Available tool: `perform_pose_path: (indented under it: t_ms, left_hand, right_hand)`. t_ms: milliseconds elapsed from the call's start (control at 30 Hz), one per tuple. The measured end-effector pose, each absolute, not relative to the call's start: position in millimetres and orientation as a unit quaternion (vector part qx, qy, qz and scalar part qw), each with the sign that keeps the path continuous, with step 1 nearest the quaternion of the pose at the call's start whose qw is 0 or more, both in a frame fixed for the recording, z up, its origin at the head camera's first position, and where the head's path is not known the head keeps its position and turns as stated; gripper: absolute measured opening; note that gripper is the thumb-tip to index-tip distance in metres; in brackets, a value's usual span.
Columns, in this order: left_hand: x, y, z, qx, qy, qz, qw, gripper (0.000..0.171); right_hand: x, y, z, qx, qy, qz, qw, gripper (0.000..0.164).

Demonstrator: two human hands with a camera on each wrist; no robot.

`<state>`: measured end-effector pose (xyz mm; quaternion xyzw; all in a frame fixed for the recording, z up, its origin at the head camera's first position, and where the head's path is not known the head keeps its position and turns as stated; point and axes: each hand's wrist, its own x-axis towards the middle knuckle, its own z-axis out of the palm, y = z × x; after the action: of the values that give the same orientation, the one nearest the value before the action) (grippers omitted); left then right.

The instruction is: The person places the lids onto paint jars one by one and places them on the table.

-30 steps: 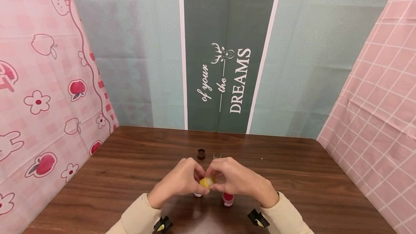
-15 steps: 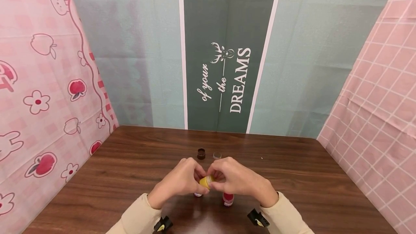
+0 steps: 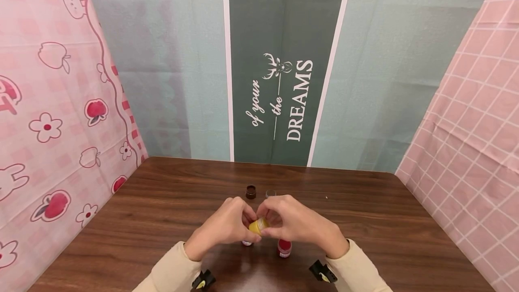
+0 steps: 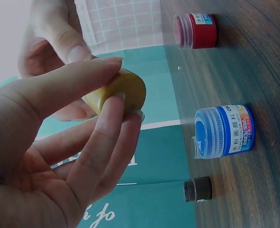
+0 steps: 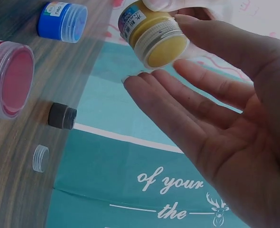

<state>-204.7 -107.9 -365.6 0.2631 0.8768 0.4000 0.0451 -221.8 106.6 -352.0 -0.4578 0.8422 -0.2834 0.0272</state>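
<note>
My left hand (image 3: pixel 233 221) grips a small yellow paint jar (image 4: pixel 126 95) by its base, thumb on one side and fingers on the other. The jar is tilted above the table, its clear ridged lid (image 5: pixel 161 45) facing my right hand (image 5: pixel 225 95). That hand's fingers are spread and fairly straight around the lid, thumb tip at its rim and the other fingertips close to its edge. On the table below stand a red paint jar (image 3: pixel 284 248) and a blue paint jar (image 4: pixel 225 132), the blue one mostly hidden by my left hand in the head view.
A dark brown or black small jar (image 3: pixel 251 192) stands farther back on the wooden table (image 3: pixel 182 193). Beside it lies a clear lid (image 5: pixel 41 158). Fabric hangings (image 3: pixel 162 80) enclose the table's back and sides.
The yellow jar stays in my left hand at nearly the same spot. My right fingers close in on the lid half a second ago, then spread slightly away from it now.
</note>
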Motion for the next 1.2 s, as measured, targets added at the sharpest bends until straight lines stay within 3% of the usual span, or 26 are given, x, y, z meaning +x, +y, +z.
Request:
perform_pose_path:
  t_ms: [267, 1200]
  left_hand:
    - [-204.0, -109.5, -364.9, 0.266, 0.872, 0.408, 0.05, 0.017]
    - [-206.3, -109.7, -365.5, 0.264, 0.873, 0.409, 0.043, 0.019]
  right_hand:
    - [-223.9, 108.6, -353.7, -0.497, 0.833, -0.239, -0.049, 0.033]
    - [-223.7, 107.6, -355.5, -0.48, 0.818, -0.316, 0.027, 0.013]
